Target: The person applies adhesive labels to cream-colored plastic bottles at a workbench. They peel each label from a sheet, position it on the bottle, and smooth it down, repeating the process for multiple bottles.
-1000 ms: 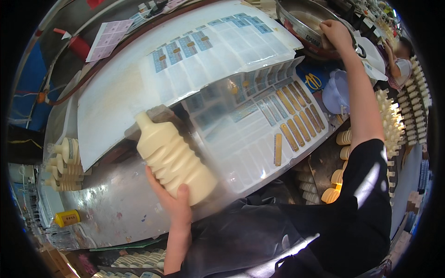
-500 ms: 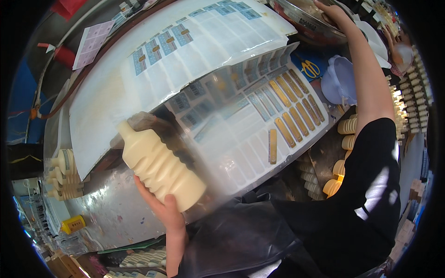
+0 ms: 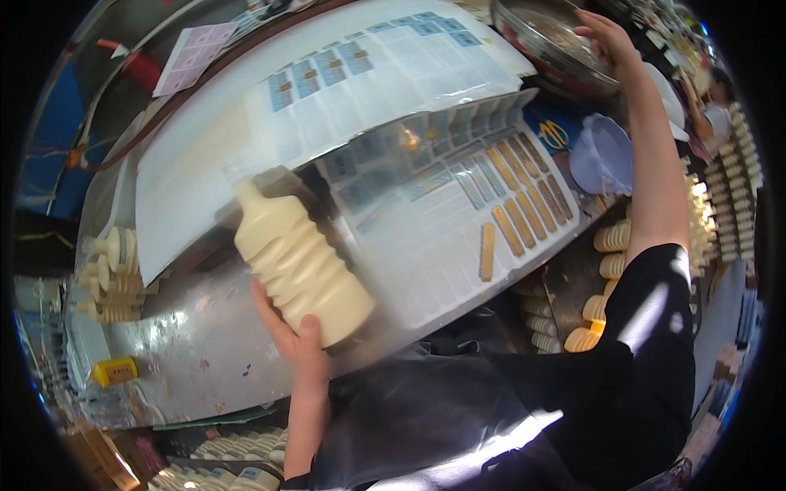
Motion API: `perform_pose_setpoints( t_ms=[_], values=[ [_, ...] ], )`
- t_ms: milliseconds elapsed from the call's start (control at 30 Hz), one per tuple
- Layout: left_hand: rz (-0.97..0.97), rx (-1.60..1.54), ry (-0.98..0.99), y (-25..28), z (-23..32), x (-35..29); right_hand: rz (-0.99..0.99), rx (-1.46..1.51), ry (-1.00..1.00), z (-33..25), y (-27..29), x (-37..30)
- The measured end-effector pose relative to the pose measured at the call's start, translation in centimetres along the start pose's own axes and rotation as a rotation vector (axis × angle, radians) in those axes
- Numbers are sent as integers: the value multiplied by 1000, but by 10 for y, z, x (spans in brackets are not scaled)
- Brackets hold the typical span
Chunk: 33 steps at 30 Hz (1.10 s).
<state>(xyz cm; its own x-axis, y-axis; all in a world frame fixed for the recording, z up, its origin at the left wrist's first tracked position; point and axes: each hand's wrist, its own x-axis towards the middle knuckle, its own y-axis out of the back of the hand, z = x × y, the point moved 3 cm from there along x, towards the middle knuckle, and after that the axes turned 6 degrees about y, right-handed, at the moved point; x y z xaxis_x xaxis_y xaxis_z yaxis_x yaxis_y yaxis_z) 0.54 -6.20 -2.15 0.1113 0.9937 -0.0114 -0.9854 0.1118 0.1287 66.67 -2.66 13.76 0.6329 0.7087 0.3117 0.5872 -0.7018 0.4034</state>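
A cream ribbed plastic bottle (image 3: 303, 258) lies tilted across a dark support on the bench, its neck towards the far left. My left hand (image 3: 295, 331) is closed round the bottle's lower end from the near side. Beside it a sheet of labels (image 3: 434, 245) carries rows of gold and blue strips; one gold label (image 3: 487, 252) sits apart from the rest. At the far right my right hand (image 3: 610, 41) hangs over the edge of a metal bowl (image 3: 544, 49), fingers apart. Nothing shows between those fingers.
A white board (image 3: 221, 155) with more label sheets covers the back. Yellow-handled scissors (image 3: 554, 135) lie near a lilac bucket (image 3: 602, 155). Stacked bottles (image 3: 115, 274) stand on the left, and a small yellow container (image 3: 115, 371) is near them. Another person (image 3: 706, 114) is at far right.
My right hand has drawn back from over the bowl towards its right edge. My left hand keeps its hold on the bottle. The whole view has shifted slightly.
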Motion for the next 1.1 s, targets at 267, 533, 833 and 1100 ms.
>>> perform_pose_setpoints(
  t_ms=[267, 533, 833, 1100],
  values=[
    [115, 254, -150, 7, 11, -4, -585, -371, 518, -48, -112, -217],
    [107, 358, -302, 9, 17, -6, -890, -565, 660, -25, -120, -382],
    [195, 511, -471, 10, 32, -21, -720, -707, 878, -13, -114, -412],
    [-64, 499, -736, -31, 76, -36, -646, -193, -27, -17, -126, -388]
  ],
)
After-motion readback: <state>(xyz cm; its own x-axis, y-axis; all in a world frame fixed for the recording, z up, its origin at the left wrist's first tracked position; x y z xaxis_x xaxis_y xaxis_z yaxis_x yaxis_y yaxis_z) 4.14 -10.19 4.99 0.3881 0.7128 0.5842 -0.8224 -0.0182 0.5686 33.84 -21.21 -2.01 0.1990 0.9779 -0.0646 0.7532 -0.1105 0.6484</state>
